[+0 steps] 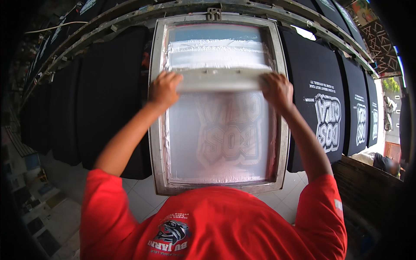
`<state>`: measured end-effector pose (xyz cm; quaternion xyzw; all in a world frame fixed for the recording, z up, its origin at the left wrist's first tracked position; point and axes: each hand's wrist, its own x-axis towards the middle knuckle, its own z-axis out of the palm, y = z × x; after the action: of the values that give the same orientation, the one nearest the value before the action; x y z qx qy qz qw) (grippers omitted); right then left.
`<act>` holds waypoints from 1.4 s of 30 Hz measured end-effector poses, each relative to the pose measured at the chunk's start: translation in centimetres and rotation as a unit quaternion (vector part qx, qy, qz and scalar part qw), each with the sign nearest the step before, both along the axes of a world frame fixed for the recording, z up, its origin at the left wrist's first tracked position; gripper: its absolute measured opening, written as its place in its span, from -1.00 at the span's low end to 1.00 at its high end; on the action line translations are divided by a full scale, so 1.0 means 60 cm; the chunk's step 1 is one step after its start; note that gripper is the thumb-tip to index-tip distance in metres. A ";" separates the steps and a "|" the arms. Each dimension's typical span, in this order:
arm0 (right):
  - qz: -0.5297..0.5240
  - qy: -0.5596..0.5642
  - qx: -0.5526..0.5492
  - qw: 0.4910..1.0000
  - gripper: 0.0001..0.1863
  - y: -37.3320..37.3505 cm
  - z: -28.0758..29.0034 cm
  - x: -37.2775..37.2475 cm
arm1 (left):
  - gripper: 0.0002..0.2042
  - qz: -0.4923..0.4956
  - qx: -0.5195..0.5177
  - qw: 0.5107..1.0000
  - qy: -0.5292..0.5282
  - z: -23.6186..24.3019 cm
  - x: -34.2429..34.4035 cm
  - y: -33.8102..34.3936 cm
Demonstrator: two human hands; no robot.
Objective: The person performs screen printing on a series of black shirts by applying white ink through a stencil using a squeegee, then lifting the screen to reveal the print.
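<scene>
A wide squeegee point(219, 79) lies across the upper part of a screen printing frame point(284, 143). My left hand point(166, 88) is wrapped round its left end, and my right hand point(277, 90) grips the right end. The squeegee is smeared by motion. White ink point(216, 56) is spread on the mesh just beyond it. Nearer to me, the pale mesh point(186, 147) shows a block-letter design point(229, 134). A metal clamp point(213, 14) sits at the frame's far edge. What lies under the screen is mostly hidden.
Plain black shirts point(112, 99) on boards stand to the left. Black shirts with white prints point(316, 86) line the right. A metal rail point(303, 21) curves along the back, with more black shirts beyond. A tiled floor point(141, 197) shows below the frame.
</scene>
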<state>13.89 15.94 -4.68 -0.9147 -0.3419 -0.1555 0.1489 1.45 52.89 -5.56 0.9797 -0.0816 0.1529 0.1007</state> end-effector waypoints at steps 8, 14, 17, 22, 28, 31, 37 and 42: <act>0.073 0.058 -0.194 0.977 -0.58 0.052 0.145 0.171 | -0.63 -0.050 -0.072 0.993 0.079 0.125 0.150 0.078; 0.044 0.073 -0.109 0.990 -0.82 -0.052 0.219 -0.118 | -0.72 -0.006 -0.081 0.994 0.076 0.204 -0.142 -0.041; 0.045 0.099 -0.097 0.989 -0.79 -0.110 0.205 -0.299 | -0.68 -0.023 -0.075 0.994 0.080 0.184 -0.320 -0.095; 0.009 0.168 -0.021 0.986 -0.71 -0.156 0.143 -0.502 | -0.60 -0.013 -0.113 0.984 0.138 0.133 -0.495 -0.154; -0.017 0.100 -0.027 0.995 -0.65 -0.164 0.074 -0.538 | -0.60 -0.016 -0.094 0.990 0.101 0.079 -0.532 -0.173; -0.023 0.052 -0.019 0.998 -0.63 -0.160 0.034 -0.522 | -0.63 -0.019 -0.055 0.998 0.039 0.039 -0.517 -0.171; -0.024 0.134 -0.049 0.990 -0.72 -0.137 0.103 -0.435 | -0.67 -0.016 -0.109 0.991 0.071 0.091 -0.421 -0.135; -0.010 0.169 -0.029 0.985 -0.70 -0.162 0.123 -0.504 | -0.68 -0.019 -0.101 0.988 0.113 0.124 -0.487 -0.161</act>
<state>-16.34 6.20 2.68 -0.9351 -0.3072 0.0099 0.1761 -27.79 43.23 1.89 0.9737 -0.0719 0.0469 0.2110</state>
